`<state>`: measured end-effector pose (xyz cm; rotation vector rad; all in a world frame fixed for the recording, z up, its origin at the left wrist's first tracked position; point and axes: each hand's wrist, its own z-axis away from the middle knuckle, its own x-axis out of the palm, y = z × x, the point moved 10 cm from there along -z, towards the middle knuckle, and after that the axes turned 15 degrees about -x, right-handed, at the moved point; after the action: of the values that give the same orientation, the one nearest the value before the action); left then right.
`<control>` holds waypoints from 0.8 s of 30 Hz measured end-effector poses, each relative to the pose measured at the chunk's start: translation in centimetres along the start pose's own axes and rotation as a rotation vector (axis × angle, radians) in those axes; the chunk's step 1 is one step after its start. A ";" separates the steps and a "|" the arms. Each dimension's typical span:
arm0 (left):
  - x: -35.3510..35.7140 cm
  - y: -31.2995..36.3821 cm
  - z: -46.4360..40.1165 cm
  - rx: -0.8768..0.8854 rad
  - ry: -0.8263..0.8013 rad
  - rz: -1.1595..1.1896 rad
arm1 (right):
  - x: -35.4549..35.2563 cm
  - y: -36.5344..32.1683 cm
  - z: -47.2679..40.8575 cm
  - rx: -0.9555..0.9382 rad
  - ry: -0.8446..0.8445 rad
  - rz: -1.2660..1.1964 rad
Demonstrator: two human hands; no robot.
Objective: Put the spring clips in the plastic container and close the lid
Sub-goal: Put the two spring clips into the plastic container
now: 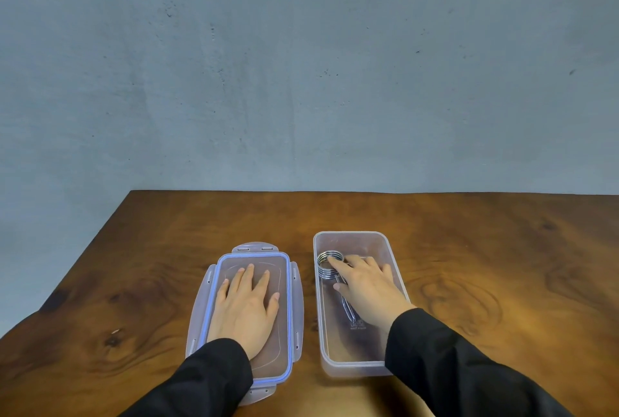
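Resting right hand fingers spread on spring clip.

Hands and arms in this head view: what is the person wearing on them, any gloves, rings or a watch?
Both hands are bare: the left hand and the right hand show no gloves, and no rings are visible. Each arm is covered by a long black sleeve, the left sleeve and the right sleeve, plain, loose-fitting, ending at the wrist. No markings show on the fabric. A watch, if any, would be hidden under the cuffs.

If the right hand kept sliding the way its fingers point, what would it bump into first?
Probably the metal spring clip, already at the right hand's fingertips inside the container; beyond it, the container's far-left wall.
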<state>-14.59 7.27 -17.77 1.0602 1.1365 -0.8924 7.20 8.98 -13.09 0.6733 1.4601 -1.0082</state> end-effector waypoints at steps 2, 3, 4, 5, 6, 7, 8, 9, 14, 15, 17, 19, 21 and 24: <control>0.0 0.0 -0.1 -0.002 0.005 0.002 | -0.5 -0.1 -0.4 0.012 -0.003 0.018; 0.1 0.0 -0.2 -0.003 0.006 0.003 | -0.7 -0.2 -0.6 0.020 -0.004 0.026; 0.1 0.0 -0.2 -0.003 0.006 0.003 | -0.8 -0.2 -0.8 0.030 -0.005 0.031; 0.1 0.0 -0.2 -0.004 0.006 0.002 | -0.8 -0.2 -0.9 0.040 -0.005 0.033; 0.1 -0.1 -0.1 -0.005 0.006 0.002 | -0.8 -0.2 -1.1 0.050 -0.003 0.037; 0.1 -0.1 -0.1 -0.007 0.006 0.003 | -0.8 -0.2 -1.2 0.060 -0.001 0.044; 0.0 -0.1 -0.1 -0.008 0.007 0.007 | -0.8 -0.2 -1.4 0.068 -0.002 0.051; 0.0 -0.1 -0.1 -0.009 0.006 0.009 | -0.7 -0.1 -1.5 0.074 -0.006 0.053; -0.2 0.0 0.0 -0.009 0.012 0.010 | -0.5 -0.2 -1.7 0.094 -0.021 0.053; -0.1 -0.1 0.0 -0.010 0.009 0.013 | -0.5 -0.2 -1.7 0.096 -0.022 0.053; 0.0 -0.1 -0.1 -0.010 0.007 0.012 | -0.4 -0.2 -1.6 0.096 -0.029 0.056; -0.1 -0.1 -0.1 -0.004 0.016 0.009 | -0.2 -0.1 -1.5 0.094 -0.037 0.063; -0.2 0.0 0.0 -0.001 0.019 0.010 | -0.2 -0.1 -1.4 0.092 -0.038 0.073; -0.3 0.0 0.1 -0.001 0.022 0.011 | -0.7 -0.4 -1.6 0.085 -0.023 0.103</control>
<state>-14.66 7.22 -17.53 1.0773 1.1478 -0.8731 6.24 10.27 -12.45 0.7883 1.3551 -0.9995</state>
